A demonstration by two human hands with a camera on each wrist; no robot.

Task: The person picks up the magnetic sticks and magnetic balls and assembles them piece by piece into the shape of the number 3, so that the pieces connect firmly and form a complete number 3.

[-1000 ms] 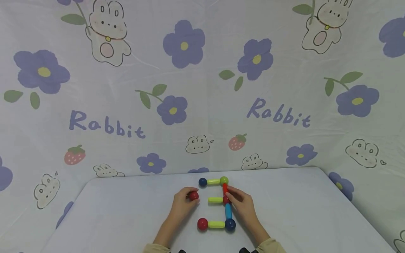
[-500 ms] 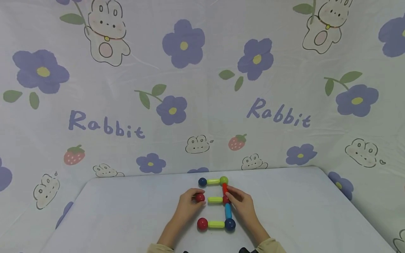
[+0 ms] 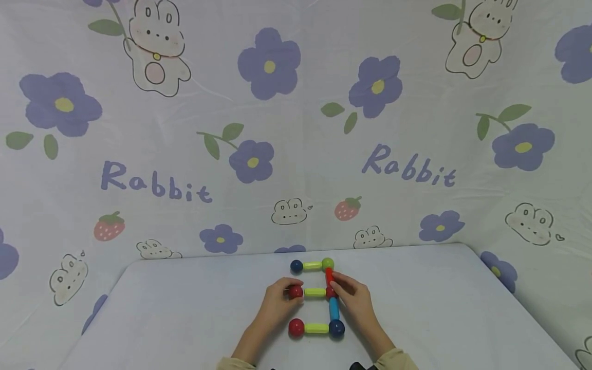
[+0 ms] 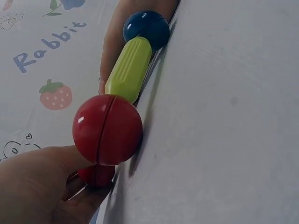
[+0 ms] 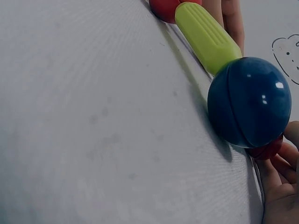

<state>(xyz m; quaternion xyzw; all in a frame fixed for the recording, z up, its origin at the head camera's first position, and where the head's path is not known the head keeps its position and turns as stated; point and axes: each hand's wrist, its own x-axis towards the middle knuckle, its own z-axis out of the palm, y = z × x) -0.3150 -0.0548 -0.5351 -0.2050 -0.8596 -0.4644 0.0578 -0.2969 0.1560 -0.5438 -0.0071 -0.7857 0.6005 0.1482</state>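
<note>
My left hand [image 3: 277, 300] pinches a red ball [image 3: 296, 292] between thumb and fingers, at the left end of the middle yellow-green rod [image 3: 316, 292]; whether ball and rod touch I cannot tell. My right hand [image 3: 355, 298] grips the red ball [image 3: 330, 292] at that rod's other end, beside a red rod [image 3: 329, 276]. A blue rod [image 3: 334, 309] runs from this joint to a dark blue ball [image 3: 336, 328]. In the left wrist view, the nearest red ball [image 4: 107, 129] partly hides the pinched one. The dark blue ball [image 5: 249, 102] covers much of the joint in the right wrist view.
At the far end, a green ball [image 3: 327, 264], a yellow-green rod [image 3: 312, 265] and a small dark blue ball [image 3: 296, 266] form one bar. Another bar nearer me ends in a red ball [image 3: 296, 328]. Everything lies on a white table [image 3: 185, 308] before a printed cloth.
My left hand has moved right and slightly nearer me, bringing its red ball up to the middle rod's left end. The right hand has stayed in place on the joint.
</note>
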